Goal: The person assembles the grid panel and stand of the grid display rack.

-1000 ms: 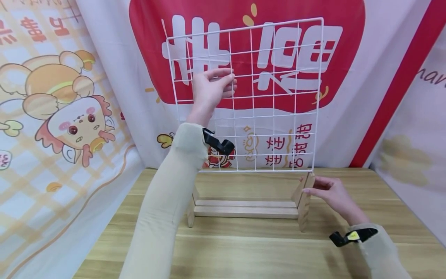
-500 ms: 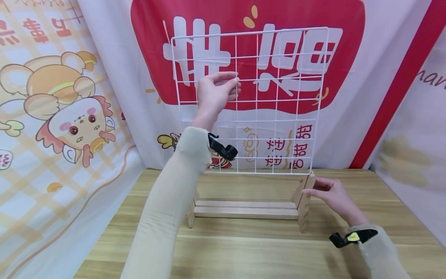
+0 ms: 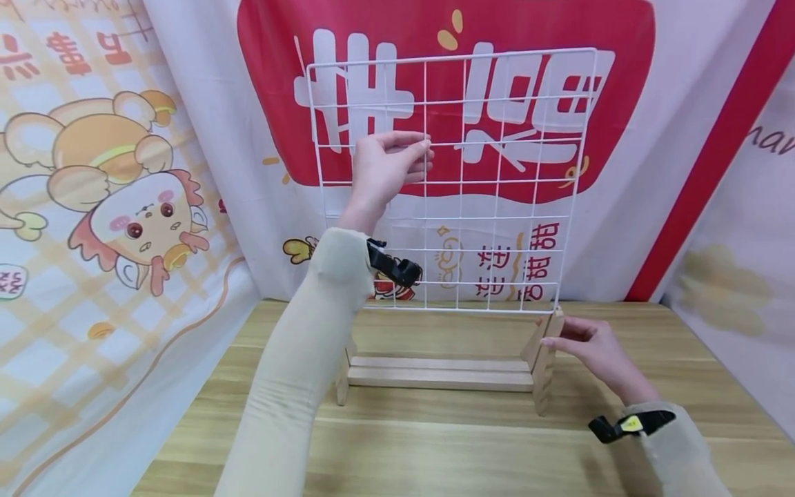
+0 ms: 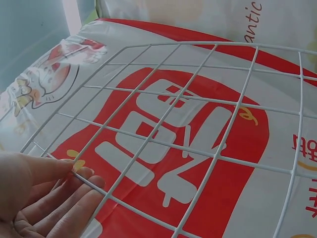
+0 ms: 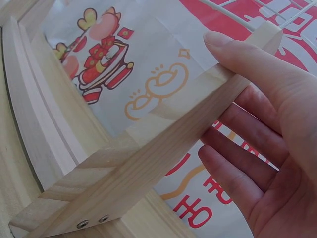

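Observation:
A white wire grid panel (image 3: 461, 182) stands upright over a low wooden stand (image 3: 437, 377). My left hand (image 3: 388, 162) pinches one of its wires left of the middle; in the left wrist view, thumb and fingers of that hand (image 4: 54, 198) meet at a wire crossing. The grid's lower right corner sits at the top of the stand's right end piece (image 3: 544, 369). My right hand (image 3: 599, 348) grips that end piece near its top. In the right wrist view, the thumb lies along the wood's edge, with the fingers on the far side. My left arm hides the grid's lower left corner.
The stand is on a wood-grain table (image 3: 435, 455). A red and white printed cloth (image 3: 621, 228) hangs close behind the grid, and a cartoon-printed cloth (image 3: 205, 331) slopes along the left side. Two screw heads show low on the end piece in the right wrist view.
The grid's top right corner has come down and right, so its top edge is more level. My left hand has shifted slightly right with it. My right hand stays on the end piece.

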Demonstrator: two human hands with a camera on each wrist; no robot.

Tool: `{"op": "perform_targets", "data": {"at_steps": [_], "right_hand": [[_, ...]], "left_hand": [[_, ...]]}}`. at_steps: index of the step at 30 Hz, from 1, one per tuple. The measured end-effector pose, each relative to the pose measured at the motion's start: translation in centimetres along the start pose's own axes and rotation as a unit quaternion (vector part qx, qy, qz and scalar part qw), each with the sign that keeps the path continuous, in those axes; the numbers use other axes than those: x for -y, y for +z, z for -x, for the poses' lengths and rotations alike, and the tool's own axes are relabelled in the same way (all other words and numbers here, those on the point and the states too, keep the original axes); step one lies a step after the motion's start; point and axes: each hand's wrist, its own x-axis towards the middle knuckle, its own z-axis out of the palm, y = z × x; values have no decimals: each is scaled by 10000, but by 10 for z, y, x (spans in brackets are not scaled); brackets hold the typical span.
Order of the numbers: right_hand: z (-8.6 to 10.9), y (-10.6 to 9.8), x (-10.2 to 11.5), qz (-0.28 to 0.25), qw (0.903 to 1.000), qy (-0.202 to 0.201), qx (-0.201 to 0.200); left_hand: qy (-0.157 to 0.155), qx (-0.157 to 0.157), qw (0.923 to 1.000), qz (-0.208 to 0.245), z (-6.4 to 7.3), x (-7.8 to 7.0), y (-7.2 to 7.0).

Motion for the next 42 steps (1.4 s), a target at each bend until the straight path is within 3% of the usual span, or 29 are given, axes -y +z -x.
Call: {"op": "perform_targets", "data": {"at_steps": [17,31,42], "right_hand": [[-1,-2,1,129,9999,62,-72],[2,-1,2,10,10000,49,-69],[0,1,-2,-274,9993,-222,-88]], "left_hand": [[88,104,9999,29,14,-3,-3],[492,-13,9988,-37,30,4,-3],[687,-32,9976,-99,37,8,-2]]}}
